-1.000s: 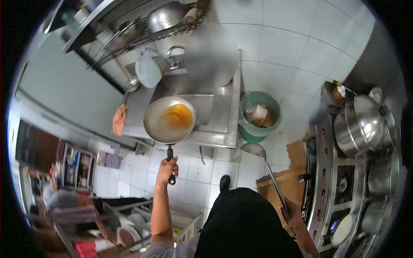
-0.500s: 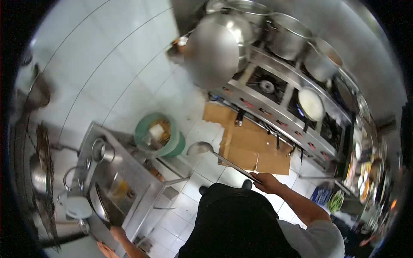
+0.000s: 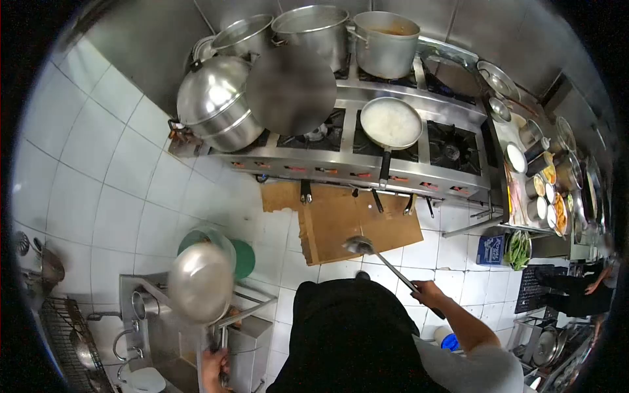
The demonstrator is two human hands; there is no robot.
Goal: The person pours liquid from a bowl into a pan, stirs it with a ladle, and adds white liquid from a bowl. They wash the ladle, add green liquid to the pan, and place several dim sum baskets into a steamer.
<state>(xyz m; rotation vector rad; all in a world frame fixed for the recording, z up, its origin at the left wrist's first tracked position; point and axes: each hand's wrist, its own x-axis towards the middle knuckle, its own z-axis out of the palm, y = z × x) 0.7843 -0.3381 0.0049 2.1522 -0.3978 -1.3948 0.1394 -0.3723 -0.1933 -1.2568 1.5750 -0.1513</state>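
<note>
Left hand (image 3: 215, 368) grips the round steel frying pan (image 3: 200, 283); right hand (image 3: 429, 293) clasps the long steel ladle (image 3: 367, 250). Swinging either risks drips on the tiled floor.

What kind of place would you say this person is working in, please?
Most likely a commercial kitchen: a long steel gas range carries big stockpots and a steamer. The left hand holds a pan over a steel sink, and the right hand holds a ladle.
</note>
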